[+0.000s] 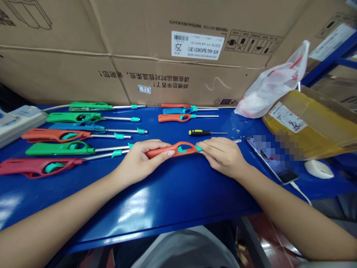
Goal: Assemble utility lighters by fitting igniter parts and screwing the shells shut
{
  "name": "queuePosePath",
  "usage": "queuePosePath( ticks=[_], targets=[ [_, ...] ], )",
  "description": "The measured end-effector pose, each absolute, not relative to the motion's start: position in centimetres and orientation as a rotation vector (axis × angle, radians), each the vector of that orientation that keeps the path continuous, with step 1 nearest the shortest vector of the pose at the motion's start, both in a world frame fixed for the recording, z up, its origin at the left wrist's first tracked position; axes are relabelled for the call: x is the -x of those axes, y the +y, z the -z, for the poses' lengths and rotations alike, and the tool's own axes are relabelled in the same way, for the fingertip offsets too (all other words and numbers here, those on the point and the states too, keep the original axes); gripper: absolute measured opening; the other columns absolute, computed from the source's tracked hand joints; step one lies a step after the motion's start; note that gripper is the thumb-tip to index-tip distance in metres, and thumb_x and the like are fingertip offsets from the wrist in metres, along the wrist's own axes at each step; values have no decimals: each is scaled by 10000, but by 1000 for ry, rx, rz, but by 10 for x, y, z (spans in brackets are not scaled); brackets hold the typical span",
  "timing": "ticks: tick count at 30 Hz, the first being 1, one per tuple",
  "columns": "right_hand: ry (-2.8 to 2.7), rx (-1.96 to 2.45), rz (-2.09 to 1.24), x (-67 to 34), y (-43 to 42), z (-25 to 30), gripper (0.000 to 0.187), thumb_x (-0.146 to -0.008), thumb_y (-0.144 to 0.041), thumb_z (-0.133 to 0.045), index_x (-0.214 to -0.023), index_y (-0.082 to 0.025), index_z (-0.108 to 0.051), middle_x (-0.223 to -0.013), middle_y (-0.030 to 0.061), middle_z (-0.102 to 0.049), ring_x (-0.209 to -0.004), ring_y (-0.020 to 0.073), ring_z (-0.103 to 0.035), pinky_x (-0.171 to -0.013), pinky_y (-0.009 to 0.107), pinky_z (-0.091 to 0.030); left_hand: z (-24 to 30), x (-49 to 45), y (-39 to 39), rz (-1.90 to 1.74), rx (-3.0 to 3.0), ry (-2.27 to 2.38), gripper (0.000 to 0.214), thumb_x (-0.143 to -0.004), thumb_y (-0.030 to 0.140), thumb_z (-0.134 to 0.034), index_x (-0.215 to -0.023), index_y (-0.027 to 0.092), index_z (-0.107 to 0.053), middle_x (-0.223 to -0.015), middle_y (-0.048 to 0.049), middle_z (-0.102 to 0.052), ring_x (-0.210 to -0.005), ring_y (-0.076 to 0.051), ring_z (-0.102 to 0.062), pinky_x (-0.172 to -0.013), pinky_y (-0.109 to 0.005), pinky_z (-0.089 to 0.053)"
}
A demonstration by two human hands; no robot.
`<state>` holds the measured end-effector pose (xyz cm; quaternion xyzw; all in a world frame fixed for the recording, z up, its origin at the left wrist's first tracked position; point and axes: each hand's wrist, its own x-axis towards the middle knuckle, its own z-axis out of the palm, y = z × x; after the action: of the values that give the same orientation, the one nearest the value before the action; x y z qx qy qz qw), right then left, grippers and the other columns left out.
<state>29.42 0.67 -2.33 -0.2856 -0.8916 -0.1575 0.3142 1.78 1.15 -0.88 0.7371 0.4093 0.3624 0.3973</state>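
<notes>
Between my two hands an orange gas lighter (187, 149) with a teal trigger is held level over the blue table (173, 193). My left hand (143, 158) wraps round its handle, thumb along the side. The fingers of my right hand (223, 154) close over the teal collar and the barrel, whose metal tip sticks out beyond them. Just behind lies a black and yellow screwdriver (200, 132), with several tiny pins (236, 131) to its right. Left of my hands several long lighters lie in rows, among them a red one (41, 166) and a green one (60, 148).
A smaller group of lighters, including an orange one (174, 118), lies at the back against a large cardboard box (134, 44). To the right are a phone (270, 160) with a cable, a white mouse (318, 169), a taped parcel (315, 123) and a plastic bag (273, 85). A power strip (22, 121) sits left.
</notes>
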Motion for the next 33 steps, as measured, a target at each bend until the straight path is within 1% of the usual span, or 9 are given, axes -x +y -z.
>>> queuePosePath(
  ticks=[2,8,11,14,19,23,28,30,33],
  targets=[
    [-2338,798,378,-292,7,24,170,-966,-115,-580,-1082,-127,-703,-956,118,-779,-835,217,-721,-727,338,-567,8,-15,15,-982,-2073,957,219,-894,353,-747,-1017,180,-802,-975,-44,-783,-860,-153,-704,-819,-228,-540],
    [-2355,881,195,-288,5,22,206,-990,-211,-589,-1132,-101,-692,-1025,149,-761,-943,246,-712,-869,378,-590,11,-8,19,-1039,-2442,804,258,-958,225,-670,-1199,178,-749,-1055,-63,-753,-931,-153,-702,-880,-232,-541],
    [-2452,962,181,-289,3,19,214,-1017,-220,-535,-1129,-115,-684,-1011,138,-756,-929,251,-707,-823,378,-583,14,-7,18,-1023,-2511,783,278,-964,212,-655,-1229,191,-737,-1061,-68,-741,-958,-164,-698,-894,-246,-545],
    [-2496,977,179,-290,3,19,213,-1036,-229,-496,-1083,-140,-683,-929,110,-741,-854,230,-685,-764,357,-562,16,-8,17,-986,-2479,797,271,-970,230,-650,-1222,195,-740,-1044,-66,-741,-938,-160,-698,-874,-243,-551],
    [-2483,911,202,-292,4,22,209,-1038,-215,-491,-1045,-137,-685,-863,93,-730,-783,207,-656,-722,332,-540,17,-13,14,-960,-2369,847,243,-968,249,-656,-1181,196,-759,-1017,-54,-752,-891,-150,-703,-836,-234,-557],
    [-2486,932,222,-293,3,22,195,-1030,-209,-510,-1034,-133,-688,-869,87,-737,-780,202,-662,-715,324,-533,17,-13,13,-965,-2373,841,239,-969,249,-656,-1174,181,-758,-1007,-53,-754,-883,-145,-703,-822,-227,-555],
    [-2501,975,278,-285,-4,21,196,-1034,-230,-514,-1052,-139,-686,-887,85,-738,-802,200,-672,-707,314,-524,13,-14,13,-885,-2674,886,253,-986,288,-624,-1173,161,-735,-1067,-83,-759,-945,-194,-696,-870,-310,-543],
    [-2525,955,333,-278,-8,22,207,-1037,-227,-506,-1078,-132,-685,-892,89,-743,-793,198,-668,-692,316,-517,12,-16,10,-786,-2847,886,280,-995,345,-612,-1186,175,-727,-1083,-82,-770,-925,-213,-701,-833,-337,-532],
    [-2561,900,385,-269,-13,25,210,-1026,-193,-511,-1083,-117,-698,-912,94,-755,-778,197,-670,-661,324,-509,12,-20,5,-690,-3046,850,316,-1025,410,-565,-1198,194,-718,-1085,-64,-788,-894,-211,-723,-747,-324,-514]
  ],
)
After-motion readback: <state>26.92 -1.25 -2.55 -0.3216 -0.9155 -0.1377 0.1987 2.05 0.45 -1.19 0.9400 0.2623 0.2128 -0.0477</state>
